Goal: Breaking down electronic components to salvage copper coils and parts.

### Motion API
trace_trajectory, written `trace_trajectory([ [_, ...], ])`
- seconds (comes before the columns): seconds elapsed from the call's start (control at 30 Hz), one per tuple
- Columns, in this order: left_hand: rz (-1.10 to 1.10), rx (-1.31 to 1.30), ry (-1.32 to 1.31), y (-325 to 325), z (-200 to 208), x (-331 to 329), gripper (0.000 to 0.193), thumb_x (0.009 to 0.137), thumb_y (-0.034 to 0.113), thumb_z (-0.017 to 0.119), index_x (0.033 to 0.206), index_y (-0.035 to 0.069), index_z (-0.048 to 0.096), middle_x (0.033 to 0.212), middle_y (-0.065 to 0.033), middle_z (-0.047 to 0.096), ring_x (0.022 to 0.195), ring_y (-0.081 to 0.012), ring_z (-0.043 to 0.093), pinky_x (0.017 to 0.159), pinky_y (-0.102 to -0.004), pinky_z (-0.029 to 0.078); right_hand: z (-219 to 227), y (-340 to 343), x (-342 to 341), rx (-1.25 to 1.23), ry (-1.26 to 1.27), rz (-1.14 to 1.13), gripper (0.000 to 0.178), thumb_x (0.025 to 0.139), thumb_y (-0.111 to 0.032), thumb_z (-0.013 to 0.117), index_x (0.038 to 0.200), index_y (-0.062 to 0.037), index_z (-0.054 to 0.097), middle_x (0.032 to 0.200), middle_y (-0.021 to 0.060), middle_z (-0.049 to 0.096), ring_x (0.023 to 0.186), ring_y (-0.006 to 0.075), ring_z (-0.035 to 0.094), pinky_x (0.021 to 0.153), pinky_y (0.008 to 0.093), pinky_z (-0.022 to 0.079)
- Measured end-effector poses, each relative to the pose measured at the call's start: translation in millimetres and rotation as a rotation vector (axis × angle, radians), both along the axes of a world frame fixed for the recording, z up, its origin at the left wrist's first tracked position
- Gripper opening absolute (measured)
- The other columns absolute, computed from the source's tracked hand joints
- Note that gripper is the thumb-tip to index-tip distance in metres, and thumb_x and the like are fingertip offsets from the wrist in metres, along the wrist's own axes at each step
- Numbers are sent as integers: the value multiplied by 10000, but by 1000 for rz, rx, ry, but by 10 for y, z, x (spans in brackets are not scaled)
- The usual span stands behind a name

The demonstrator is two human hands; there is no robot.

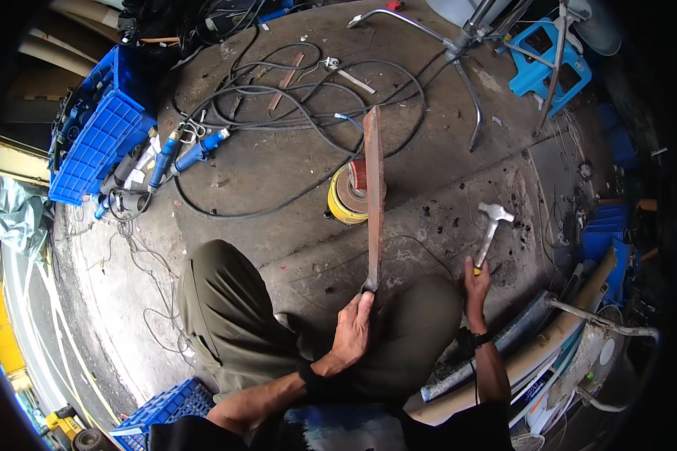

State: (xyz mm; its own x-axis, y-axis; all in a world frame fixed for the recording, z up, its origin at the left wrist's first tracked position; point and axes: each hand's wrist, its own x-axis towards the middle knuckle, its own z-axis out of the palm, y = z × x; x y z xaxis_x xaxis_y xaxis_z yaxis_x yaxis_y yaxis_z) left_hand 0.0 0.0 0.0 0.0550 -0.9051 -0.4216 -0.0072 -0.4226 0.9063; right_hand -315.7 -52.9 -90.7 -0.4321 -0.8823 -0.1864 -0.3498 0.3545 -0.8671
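My left hand [351, 331] is closed around the lower end of a long, rusty reddish-brown metal bar [374, 203], which points away from me and tapers at its far tip. The bar passes over the right side of a low round block with a yellow side [338, 207]; I cannot tell whether they touch. On top of that block is a small red piece [358, 174], partly hidden by the bar. Out to the right, my right hand [476, 286] grips the handle of a hammer [494, 224], its silver head held away from the bar.
Black cable [278, 195] lies in loops beyond the block, near blue connectors [199, 150]. A blue crate [101, 135] stands at the left, another blue crate [165, 410] nearer. A metal stand [470, 105] and blue stool [549, 68] are far right. Long tubes [541, 346] lie near right.
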Motion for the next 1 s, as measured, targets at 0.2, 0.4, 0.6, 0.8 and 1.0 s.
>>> trace_trajectory([
  [0.2,16,40,155,-5,28,-113,507,1112,415,395,924,-39,521,672,-58,347,644,-158,345,585,-383,340,2252,-828,105,-609,-73,-26,199,1074,-243,552,1096,-47,527,668,-15,450,558,83,458,535,296,445],
  [0.4,-10,-10,100,-14,38,-150,565,1105,465,371,959,-53,542,676,-73,392,652,-165,363,593,-379,355,2556,-468,453,-348,-381,-4,330,1065,-304,550,821,-104,455,591,-23,393,445,81,380,429,259,361],
  [0.6,7,7,105,-15,150,-83,597,1093,499,389,996,-60,574,614,-78,392,568,-162,407,548,-393,394,2303,87,1095,-205,-286,204,133,1018,-105,610,941,-65,511,604,-32,461,421,53,421,402,231,337],
  [0.8,-16,45,137,-66,377,-31,590,1099,497,378,989,-45,580,582,-69,385,531,-152,440,515,-378,400,2222,109,1130,-128,208,560,230,933,-179,751,936,-5,599,714,85,577,619,196,546,595,342,460],
  [1.0,-18,117,164,-43,269,-67,569,1100,482,385,979,-41,575,616,-122,454,557,-212,495,570,-412,435,2308,-93,1285,-65,253,645,266,957,-235,724,935,-3,595,693,108,561,608,228,533,588,369,453],
])
